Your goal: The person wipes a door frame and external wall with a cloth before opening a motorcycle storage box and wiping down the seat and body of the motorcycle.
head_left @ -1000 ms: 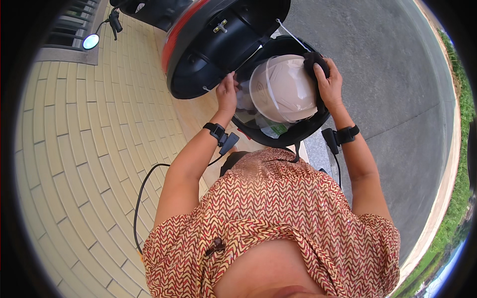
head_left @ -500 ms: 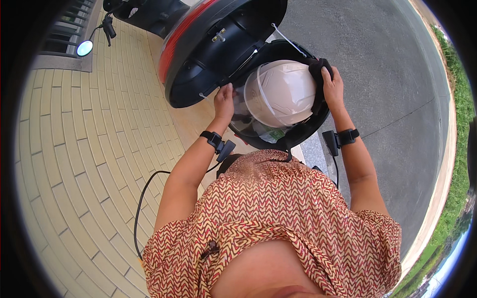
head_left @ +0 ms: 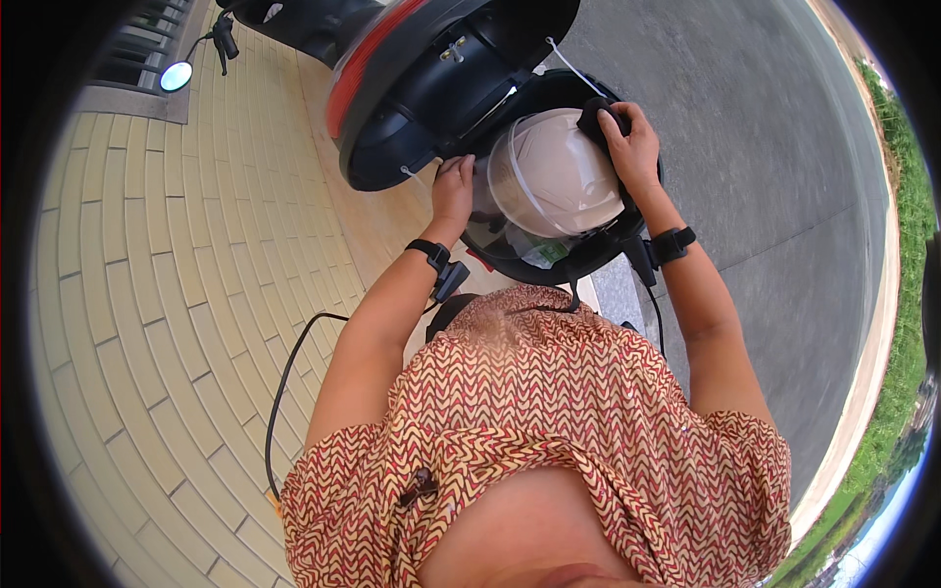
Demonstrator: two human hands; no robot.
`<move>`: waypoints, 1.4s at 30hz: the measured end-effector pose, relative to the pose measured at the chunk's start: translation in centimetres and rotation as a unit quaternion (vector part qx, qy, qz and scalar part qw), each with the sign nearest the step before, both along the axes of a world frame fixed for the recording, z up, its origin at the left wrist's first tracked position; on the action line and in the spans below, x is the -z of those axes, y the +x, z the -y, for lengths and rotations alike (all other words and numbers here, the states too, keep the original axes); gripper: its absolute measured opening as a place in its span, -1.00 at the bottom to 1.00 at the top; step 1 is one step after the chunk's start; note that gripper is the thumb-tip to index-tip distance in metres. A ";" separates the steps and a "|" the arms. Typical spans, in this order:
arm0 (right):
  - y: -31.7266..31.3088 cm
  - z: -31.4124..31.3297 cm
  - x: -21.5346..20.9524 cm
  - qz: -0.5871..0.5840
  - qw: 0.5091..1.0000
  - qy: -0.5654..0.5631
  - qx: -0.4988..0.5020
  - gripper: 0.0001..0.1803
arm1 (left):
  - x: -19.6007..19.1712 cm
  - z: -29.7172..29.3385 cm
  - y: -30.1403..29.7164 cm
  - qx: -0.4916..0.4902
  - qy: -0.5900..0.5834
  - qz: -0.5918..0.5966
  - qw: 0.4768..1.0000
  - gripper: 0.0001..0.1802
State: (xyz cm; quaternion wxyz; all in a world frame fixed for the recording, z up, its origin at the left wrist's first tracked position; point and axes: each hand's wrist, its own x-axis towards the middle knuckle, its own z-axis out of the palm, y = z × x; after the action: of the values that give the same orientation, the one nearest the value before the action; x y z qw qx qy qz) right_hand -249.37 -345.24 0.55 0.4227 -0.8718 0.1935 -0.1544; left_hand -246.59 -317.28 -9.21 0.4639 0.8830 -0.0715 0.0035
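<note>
A cream-white helmet (head_left: 564, 176) with a clear visor (head_left: 488, 186) lies in the black storage box (head_left: 588, 267) of a scooter. My left hand (head_left: 453, 196) is closed at the left edge of the visor, beside the box rim; its fingertips are partly hidden. At the helmet's right side my right hand (head_left: 633, 152) grips a soft black piece (head_left: 596, 122), thumb on top. Whether that piece belongs to the helmet I cannot tell. Below the helmet, a green-and-white packet (head_left: 549, 255) shows inside the box.
The box's black lid (head_left: 441, 98), with a red outer band (head_left: 368, 64), stands raised at the left on white cords (head_left: 573, 64). Handlebar and mirror (head_left: 176, 75) are at far left, by a yellow tiled wall (head_left: 147, 255). Grey pavement (head_left: 765, 176) stretches to the right.
Box, lid and helmet sit slightly higher in the picture. My right hand has moved up and left with the black piece, and the left hand has shifted slightly right along the visor side.
</note>
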 end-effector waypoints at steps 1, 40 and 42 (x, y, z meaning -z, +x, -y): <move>0.1 0.1 0.1 0.011 1.000 -0.020 -0.009 -0.61 | -0.2 0.0 0.3 0.022 0.052 0.022 0.998 -0.61; 5.0 0.2 -2.2 -0.044 0.972 0.198 -0.115 -0.22 | -1.0 -0.5 -1.6 0.058 -0.177 -0.203 0.961 0.17; 4.5 -0.7 -1.2 -0.049 0.988 0.106 -0.097 -0.14 | -0.3 -1.5 -1.5 0.037 -0.165 -0.205 0.964 0.14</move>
State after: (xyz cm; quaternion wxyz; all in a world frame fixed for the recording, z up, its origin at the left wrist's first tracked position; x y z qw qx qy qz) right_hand -244.87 -344.52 1.75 0.5161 -0.8431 0.1436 -0.0479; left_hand -248.05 -315.77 -8.93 0.6074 0.7730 -0.0056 -0.1831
